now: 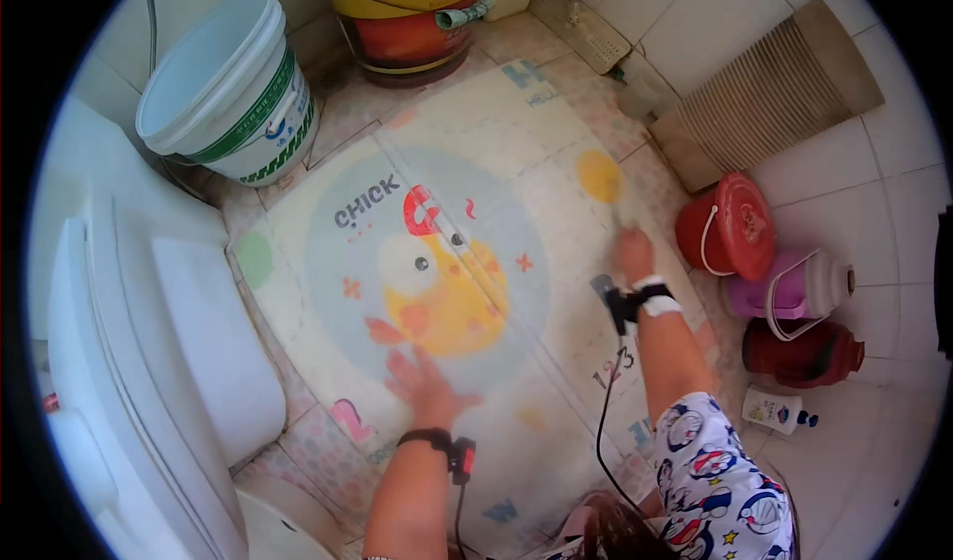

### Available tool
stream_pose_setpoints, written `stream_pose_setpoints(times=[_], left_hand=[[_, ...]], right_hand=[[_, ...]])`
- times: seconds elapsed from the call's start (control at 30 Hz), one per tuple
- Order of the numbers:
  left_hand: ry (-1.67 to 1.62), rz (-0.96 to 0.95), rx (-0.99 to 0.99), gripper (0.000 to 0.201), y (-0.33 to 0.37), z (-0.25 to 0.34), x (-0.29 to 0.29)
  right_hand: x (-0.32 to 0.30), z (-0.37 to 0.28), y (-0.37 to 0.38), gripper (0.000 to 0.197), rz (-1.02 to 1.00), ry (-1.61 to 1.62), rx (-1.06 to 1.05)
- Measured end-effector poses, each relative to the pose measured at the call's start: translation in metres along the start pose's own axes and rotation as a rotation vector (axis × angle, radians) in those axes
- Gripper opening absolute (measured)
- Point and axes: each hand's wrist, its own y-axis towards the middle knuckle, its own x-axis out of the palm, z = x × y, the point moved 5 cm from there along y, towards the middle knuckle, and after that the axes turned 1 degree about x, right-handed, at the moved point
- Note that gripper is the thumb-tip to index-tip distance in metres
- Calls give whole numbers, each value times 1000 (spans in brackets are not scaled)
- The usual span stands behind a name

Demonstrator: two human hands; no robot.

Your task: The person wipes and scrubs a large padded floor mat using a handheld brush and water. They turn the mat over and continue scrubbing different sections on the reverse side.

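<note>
A pale play mat [556, 312] printed with a yellow chick lies spread on the tiled floor, a seam running across it. Near the chick's lower edge, my left hand [427, 386] rests flat on it, fingers spread and holding nothing. Farther right, my right hand [633, 254] is closed, low over the mat beside a yellow printed circle. Something thin and pale shows at its fingers, too blurred to name. A dark strap with a small device and cable sits on each wrist.
A toilet [208, 322] stands left. Behind the mat are a white bucket [223, 103] and a red-yellow bucket [397, 24]. A ribbed board [769, 93] leans right, above a lidded red bucket [730, 227], purple jug [779, 287], dark red jug [794, 351] and white bottle [769, 409].
</note>
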Motion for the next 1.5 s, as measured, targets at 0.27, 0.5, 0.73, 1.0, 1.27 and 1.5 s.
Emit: stream_pose_setpoints(times=[0.27, 0.5, 0.73, 1.0, 1.27, 1.5], left_hand=[[38, -2, -30, 145, 1, -15, 1], [19, -23, 17, 145, -2, -1, 3], [50, -11, -34, 145, 0, -25, -4], [58, -28, -24, 145, -3, 8, 4], [156, -7, -102, 144, -1, -15, -6], [191, -34, -94, 142, -7, 16, 9]], right_hand=[[49, -229, 14, 25, -368, 114, -230], [28, -6, 32, 23, 4, -55, 63], [8, -166, -133, 39, -588, 187, -246], [-52, 78, -83, 31, 104, 204, 343], [-33, -56, -227, 46, -624, 45, -142], [-66, 198, -227, 31, 54, 124, 545]])
